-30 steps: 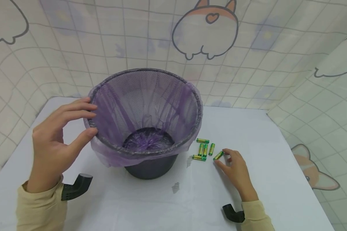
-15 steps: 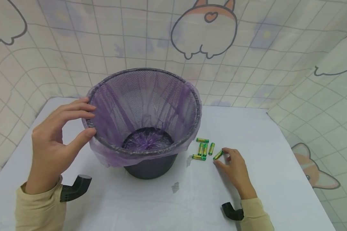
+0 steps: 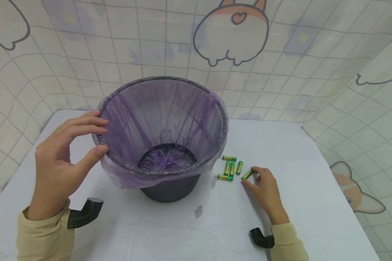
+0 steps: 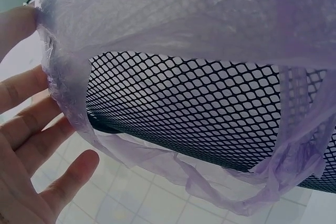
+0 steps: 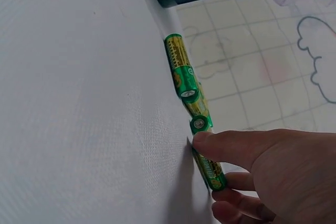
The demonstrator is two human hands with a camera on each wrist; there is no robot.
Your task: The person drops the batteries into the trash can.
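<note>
A black mesh trash bin point(image 3: 170, 190) lined with a purple plastic bag point(image 3: 135, 123) stands on the white table. My left hand point(image 3: 58, 156) holds its left rim, with the thumb and fingertips over the edge. In the left wrist view, fingers point(image 4: 31, 119) reach behind the bag-covered rim, and the little finger stays outside. To the right of the bin, my right hand point(image 3: 266, 190) pinches a green and yellow battery point(image 3: 246, 174) between thumb and finger, end to end, low at the tabletop. Several matching batteries point(image 3: 232, 169) lie on the table between that hand and the bin.
A cloth printed with a grid and cartoon dogs point(image 3: 232, 36) hangs behind and beside the table point(image 3: 170, 232). Two small grey patches mark the tabletop near the bin. Black devices are strapped at both wrists. The bag's loose edge point(image 4: 241, 203) hangs outside the bin.
Both hands keep their places at the rim and the battery. The head view shifts very slightly; nothing else visibly moves.
</note>
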